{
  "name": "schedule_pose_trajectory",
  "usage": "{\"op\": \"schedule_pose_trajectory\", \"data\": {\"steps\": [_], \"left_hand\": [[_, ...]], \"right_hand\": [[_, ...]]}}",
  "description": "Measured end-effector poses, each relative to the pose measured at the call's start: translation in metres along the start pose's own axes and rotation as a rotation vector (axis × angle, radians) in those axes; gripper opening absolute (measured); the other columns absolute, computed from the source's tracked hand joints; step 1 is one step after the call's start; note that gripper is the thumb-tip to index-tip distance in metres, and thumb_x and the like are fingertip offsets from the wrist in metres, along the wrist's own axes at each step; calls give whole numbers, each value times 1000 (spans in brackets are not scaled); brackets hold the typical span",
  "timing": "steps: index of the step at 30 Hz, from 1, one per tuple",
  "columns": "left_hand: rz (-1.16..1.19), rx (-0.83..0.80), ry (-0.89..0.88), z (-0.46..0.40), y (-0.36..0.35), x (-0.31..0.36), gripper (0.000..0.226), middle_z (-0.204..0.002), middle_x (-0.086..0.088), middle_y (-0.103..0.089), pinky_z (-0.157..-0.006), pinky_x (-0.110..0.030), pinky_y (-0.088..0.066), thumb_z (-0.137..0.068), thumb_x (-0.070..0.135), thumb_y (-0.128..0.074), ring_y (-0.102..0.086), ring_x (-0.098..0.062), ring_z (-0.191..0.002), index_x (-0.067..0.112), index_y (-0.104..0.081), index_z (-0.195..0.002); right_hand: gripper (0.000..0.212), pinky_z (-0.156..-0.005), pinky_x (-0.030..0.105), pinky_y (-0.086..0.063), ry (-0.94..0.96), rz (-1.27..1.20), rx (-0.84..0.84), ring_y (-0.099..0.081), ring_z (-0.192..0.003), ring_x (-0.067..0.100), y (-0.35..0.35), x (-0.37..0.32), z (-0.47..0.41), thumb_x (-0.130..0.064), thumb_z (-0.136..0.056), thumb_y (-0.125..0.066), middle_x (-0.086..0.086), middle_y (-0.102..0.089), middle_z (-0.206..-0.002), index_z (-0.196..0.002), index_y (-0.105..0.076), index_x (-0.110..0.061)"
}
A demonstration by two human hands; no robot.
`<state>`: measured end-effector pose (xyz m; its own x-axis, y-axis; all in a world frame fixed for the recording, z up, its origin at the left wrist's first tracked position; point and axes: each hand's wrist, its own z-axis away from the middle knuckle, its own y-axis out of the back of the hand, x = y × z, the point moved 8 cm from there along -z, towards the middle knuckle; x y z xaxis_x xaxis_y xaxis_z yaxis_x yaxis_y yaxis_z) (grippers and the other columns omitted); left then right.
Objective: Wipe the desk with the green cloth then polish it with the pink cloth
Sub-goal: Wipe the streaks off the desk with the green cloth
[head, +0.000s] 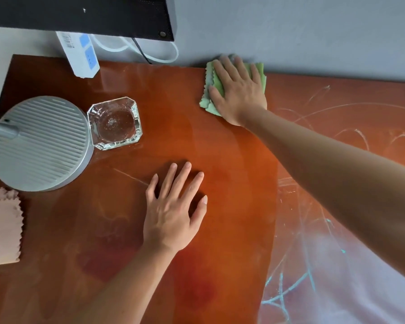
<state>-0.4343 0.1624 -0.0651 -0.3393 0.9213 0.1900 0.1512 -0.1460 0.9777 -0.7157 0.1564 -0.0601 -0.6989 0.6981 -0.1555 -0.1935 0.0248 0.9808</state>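
Observation:
The green cloth [211, 83] lies on the reddish-brown desk [173, 113] at its far edge, against the grey wall. My right hand [237, 90] presses flat on the cloth with straight fingers and covers most of it. My left hand [173, 206] rests flat on the bare desk nearer to me, fingers spread. The pink cloth [2, 228] lies folded at the desk's left edge, apart from both hands. The right part of the desk carries chalky white and blue scribble marks [337, 141]; the left part looks glossy.
A round grey lamp base [40, 143] stands at the left, with a glass ashtray [115, 123] beside it. A white power strip [78, 53] and cables lie at the back left, under a black panel [80, 15].

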Motion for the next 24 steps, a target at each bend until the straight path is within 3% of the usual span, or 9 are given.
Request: {"op": "schedule_pose_trajectory", "data": {"steps": [10, 19, 24], "left_hand": [[-6, -41, 23, -1, 1, 0, 51, -161, -2, -38, -121, -54, -20, -102, 50, -39, -32, -27, -151, 28, -50, -148], [-13, -83, 37, -2, 2, 1, 53, -162, -3, -35, -121, -56, -19, -102, 49, -36, -28, -27, -152, 27, -48, -149], [2, -63, 28, -2, 3, 1, 53, -162, -5, -37, -121, -56, -19, -102, 49, -38, -29, -28, -151, 26, -50, -148]], "right_hand": [[70, -127, 48, 2, -88, 11, -1, 3, -157, 21, 2, 50, 42, -58, -101, -14, -3, -4, -171, -163, -7, -28], [69, -127, 50, 0, -126, -15, 14, 3, -157, 22, -21, 30, 183, -60, -103, -13, -2, -6, -171, -163, -10, -26], [70, -127, 50, -1, -106, 16, -11, 4, -157, 21, -26, 31, 189, -61, -102, -14, -3, -6, -171, -163, -10, -27]]}}
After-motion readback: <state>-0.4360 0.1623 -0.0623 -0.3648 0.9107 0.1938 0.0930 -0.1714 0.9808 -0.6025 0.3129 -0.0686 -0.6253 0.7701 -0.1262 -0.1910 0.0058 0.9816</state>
